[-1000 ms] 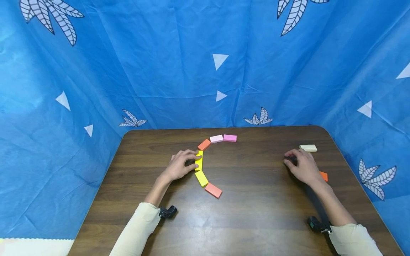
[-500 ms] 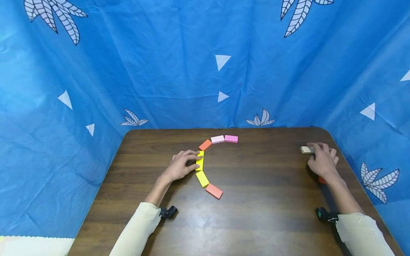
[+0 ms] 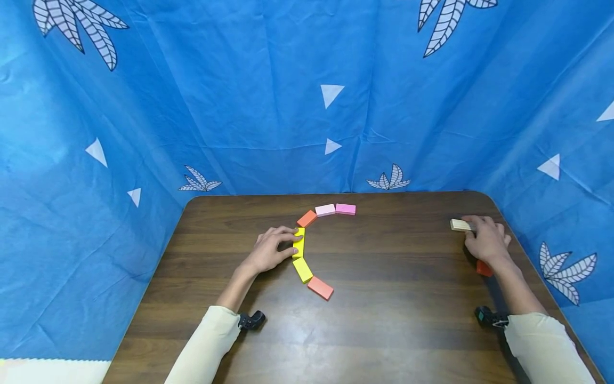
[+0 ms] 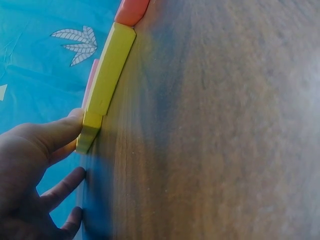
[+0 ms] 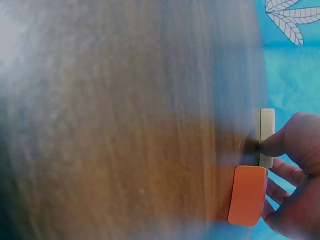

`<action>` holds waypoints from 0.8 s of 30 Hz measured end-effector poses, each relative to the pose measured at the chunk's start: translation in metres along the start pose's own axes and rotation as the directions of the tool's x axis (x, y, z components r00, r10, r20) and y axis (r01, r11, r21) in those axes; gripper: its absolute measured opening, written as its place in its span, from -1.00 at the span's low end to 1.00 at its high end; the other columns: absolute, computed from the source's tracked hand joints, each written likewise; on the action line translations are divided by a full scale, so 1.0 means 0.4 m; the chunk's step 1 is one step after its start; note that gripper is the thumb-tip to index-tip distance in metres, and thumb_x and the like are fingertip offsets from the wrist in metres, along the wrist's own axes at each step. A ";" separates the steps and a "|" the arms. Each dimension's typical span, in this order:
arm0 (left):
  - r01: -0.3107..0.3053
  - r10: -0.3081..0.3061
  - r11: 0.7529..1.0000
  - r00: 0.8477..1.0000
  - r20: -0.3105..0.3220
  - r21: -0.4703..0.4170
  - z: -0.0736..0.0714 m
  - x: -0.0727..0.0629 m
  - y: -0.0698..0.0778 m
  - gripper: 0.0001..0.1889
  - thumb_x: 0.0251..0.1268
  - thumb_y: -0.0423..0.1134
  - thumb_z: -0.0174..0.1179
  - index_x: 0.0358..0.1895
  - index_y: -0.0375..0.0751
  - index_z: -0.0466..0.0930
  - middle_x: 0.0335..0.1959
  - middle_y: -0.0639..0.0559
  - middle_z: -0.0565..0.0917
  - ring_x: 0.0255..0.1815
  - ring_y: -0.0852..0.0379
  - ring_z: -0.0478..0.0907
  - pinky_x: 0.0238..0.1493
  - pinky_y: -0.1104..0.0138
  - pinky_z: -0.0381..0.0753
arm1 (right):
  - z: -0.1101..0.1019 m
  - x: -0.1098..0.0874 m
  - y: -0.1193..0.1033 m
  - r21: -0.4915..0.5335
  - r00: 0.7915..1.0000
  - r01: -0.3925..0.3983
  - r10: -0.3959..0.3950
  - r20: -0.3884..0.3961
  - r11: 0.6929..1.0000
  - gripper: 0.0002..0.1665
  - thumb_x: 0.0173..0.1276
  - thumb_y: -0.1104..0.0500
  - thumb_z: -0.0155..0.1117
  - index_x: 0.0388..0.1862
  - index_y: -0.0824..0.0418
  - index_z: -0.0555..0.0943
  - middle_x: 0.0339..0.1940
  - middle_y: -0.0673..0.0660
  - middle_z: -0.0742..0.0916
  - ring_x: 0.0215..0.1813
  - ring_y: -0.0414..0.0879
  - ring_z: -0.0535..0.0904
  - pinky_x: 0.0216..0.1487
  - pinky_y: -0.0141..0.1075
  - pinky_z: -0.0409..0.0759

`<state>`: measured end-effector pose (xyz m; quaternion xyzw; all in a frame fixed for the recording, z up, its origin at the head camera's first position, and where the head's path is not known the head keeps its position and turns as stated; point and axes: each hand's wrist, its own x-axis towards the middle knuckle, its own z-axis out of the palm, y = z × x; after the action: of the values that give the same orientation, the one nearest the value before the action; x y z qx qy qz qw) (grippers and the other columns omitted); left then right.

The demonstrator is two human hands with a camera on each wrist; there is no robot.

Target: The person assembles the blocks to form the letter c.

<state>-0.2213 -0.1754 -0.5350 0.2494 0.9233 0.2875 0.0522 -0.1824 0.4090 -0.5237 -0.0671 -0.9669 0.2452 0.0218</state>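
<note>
My left hand pinches a yellow block lengthwise, thumb at its near end and fingers at its far end. This block lies flat in a curved row, between a second yellow block and an orange block. Far to the right, my right hand grips the right end of a cream block. In the right wrist view the thumb presses the cream block's near side, while the fingers are partly hidden behind. Just under that hand lies a red-orange block.
A salmon block ends the row at the near side. Pale pink and bright pink blocks end it at the far side. The brown wooden table meets a blue patterned cloth at its back and sides.
My right hand has moved right from bare table onto the cream block's right end and taken hold of it. The left hand stays on the yellow block.
</note>
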 end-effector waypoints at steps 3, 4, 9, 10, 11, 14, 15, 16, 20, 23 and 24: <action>-0.004 0.004 1.000 1.000 0.001 0.002 -0.001 0.003 0.001 -0.58 0.49 -0.04 0.41 0.36 0.14 0.73 0.48 0.11 0.63 0.45 -0.11 0.51 0.40 -0.23 0.33 | -0.001 -0.001 -0.002 -0.001 1.000 -0.004 0.004 -0.008 1.000 -0.47 0.55 0.31 0.03 0.46 0.39 0.44 0.47 0.70 0.34 0.30 0.68 0.17 0.09 0.52 0.11; -0.005 0.005 1.000 1.000 0.001 0.003 -0.002 0.003 0.001 -0.58 0.48 -0.04 0.41 0.36 0.14 0.73 0.48 0.11 0.63 0.45 -0.11 0.51 0.40 -0.23 0.33 | -0.002 -0.001 -0.003 -0.002 1.000 -0.005 0.005 -0.012 1.000 -0.47 0.56 0.31 0.03 0.46 0.39 0.45 0.46 0.70 0.34 0.30 0.68 0.17 0.09 0.51 0.12; -0.002 0.002 1.000 1.000 0.007 0.004 -0.001 0.006 -0.002 -0.58 0.49 -0.04 0.41 0.36 0.15 0.73 0.48 0.11 0.63 0.45 -0.11 0.51 0.40 -0.21 0.33 | 0.001 -0.007 -0.007 -0.005 1.000 0.009 -0.009 -0.025 1.000 -0.52 0.62 0.30 0.05 0.44 0.40 0.45 0.44 0.70 0.36 0.28 0.67 0.19 0.07 0.50 0.14; -0.003 0.003 1.000 1.000 0.006 0.005 0.000 0.006 -0.002 -0.58 0.50 -0.03 0.40 0.36 0.15 0.72 0.49 0.11 0.62 0.45 -0.11 0.50 0.40 -0.20 0.33 | 0.001 -0.009 -0.009 -0.004 1.000 0.016 -0.016 -0.026 1.000 -0.53 0.64 0.28 0.05 0.44 0.40 0.44 0.44 0.70 0.36 0.29 0.68 0.19 0.07 0.50 0.14; -0.005 0.005 1.000 1.000 0.005 0.008 0.000 0.007 -0.002 -0.58 0.50 -0.03 0.40 0.36 0.15 0.72 0.49 0.11 0.62 0.44 -0.10 0.51 0.39 -0.20 0.34 | 0.002 -0.011 -0.012 -0.002 0.999 0.025 -0.025 -0.027 1.000 -0.53 0.66 0.27 0.04 0.45 0.40 0.44 0.44 0.70 0.36 0.30 0.69 0.19 0.08 0.50 0.14; -0.009 0.009 1.000 1.000 -0.003 0.009 0.001 0.007 -0.003 -0.58 0.50 -0.03 0.40 0.36 0.15 0.72 0.48 0.11 0.63 0.44 -0.10 0.51 0.38 -0.20 0.33 | 0.005 -0.017 -0.024 0.006 0.998 0.058 -0.058 -0.038 0.998 -0.54 0.71 0.24 0.01 0.46 0.40 0.44 0.43 0.70 0.37 0.30 0.69 0.20 0.07 0.50 0.17; -0.008 0.008 1.000 1.000 -0.003 0.007 0.001 0.007 -0.003 -0.58 0.50 -0.03 0.40 0.36 0.15 0.72 0.48 0.11 0.63 0.44 -0.10 0.51 0.39 -0.20 0.33 | 0.007 -0.019 -0.028 0.006 0.997 0.069 -0.069 -0.043 0.998 -0.54 0.72 0.23 0.01 0.46 0.40 0.44 0.42 0.70 0.38 0.30 0.69 0.21 0.07 0.50 0.18; -0.009 0.009 1.000 1.000 -0.003 0.005 0.000 0.007 -0.002 -0.58 0.50 -0.03 0.40 0.36 0.15 0.73 0.48 0.11 0.63 0.44 -0.11 0.51 0.39 -0.21 0.34 | 0.008 -0.021 -0.031 0.006 0.996 0.082 -0.081 -0.046 0.997 -0.54 0.72 0.23 0.01 0.46 0.40 0.44 0.41 0.71 0.39 0.30 0.69 0.22 0.06 0.49 0.19; -0.008 0.008 1.000 1.000 0.000 0.001 -0.001 0.003 -0.002 -0.58 0.49 -0.05 0.41 0.35 0.15 0.73 0.48 0.10 0.63 0.44 -0.11 0.51 0.39 -0.22 0.33 | 0.019 -0.028 -0.048 0.015 0.990 0.134 -0.133 -0.050 0.991 -0.54 0.71 0.25 0.04 0.45 0.43 0.44 0.36 0.70 0.42 0.23 0.63 0.27 0.06 0.42 0.25; -0.001 0.001 1.000 1.000 0.003 0.000 0.001 0.002 -0.003 -0.58 0.50 -0.04 0.40 0.36 0.15 0.72 0.48 0.10 0.63 0.45 -0.11 0.51 0.40 -0.23 0.31 | 0.028 -0.032 -0.061 0.026 0.985 0.166 -0.165 -0.042 0.986 -0.55 0.71 0.27 0.05 0.45 0.46 0.44 0.33 0.69 0.43 0.19 0.59 0.29 0.05 0.38 0.28; 0.001 -0.001 1.000 1.000 0.003 0.000 0.001 0.001 -0.004 -0.58 0.50 -0.04 0.39 0.37 0.16 0.72 0.48 0.10 0.62 0.45 -0.11 0.51 0.41 -0.23 0.31 | 0.031 -0.033 -0.066 0.029 0.984 0.173 -0.171 -0.039 0.985 -0.55 0.71 0.27 0.05 0.44 0.46 0.44 0.32 0.69 0.44 0.19 0.58 0.30 0.06 0.38 0.28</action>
<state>-0.2224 -0.1760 -0.5363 0.2493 0.9234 0.2868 0.0539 -0.1732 0.3784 -0.5221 0.0126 -0.9645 0.2567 0.0614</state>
